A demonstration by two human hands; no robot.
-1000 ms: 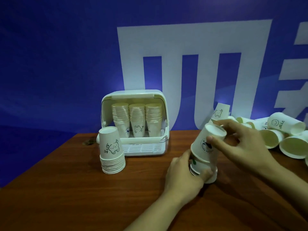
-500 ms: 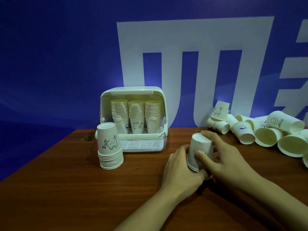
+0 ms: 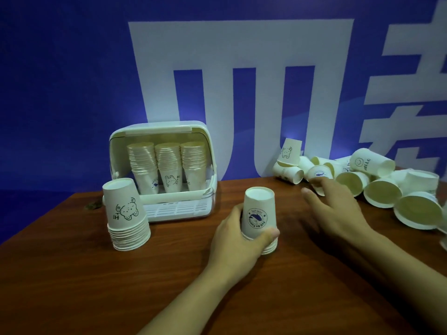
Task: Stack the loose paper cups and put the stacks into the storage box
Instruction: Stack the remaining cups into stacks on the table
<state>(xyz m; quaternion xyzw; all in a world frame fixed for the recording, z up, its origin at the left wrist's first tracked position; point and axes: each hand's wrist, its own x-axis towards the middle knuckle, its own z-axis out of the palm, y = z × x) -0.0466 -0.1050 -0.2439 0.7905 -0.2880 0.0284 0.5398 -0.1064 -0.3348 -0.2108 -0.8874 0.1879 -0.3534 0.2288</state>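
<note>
Head view: steadying one stack, reaching for more.
Left hand [image 3: 238,234] grips the small stack [image 3: 259,217] so it stays upright; right hand [image 3: 337,209], fingers spread, reaches toward the loose cups [image 3: 377,182].

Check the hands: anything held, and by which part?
Left hand grips the small upside-down cup stack round its lower rims. Right hand holds nothing, fingers spread toward the loose cups.

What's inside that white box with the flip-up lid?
The storage box holds three stacks of paper cups, mouths up, side by side. Anything behind them is hidden by the stacks.
</note>
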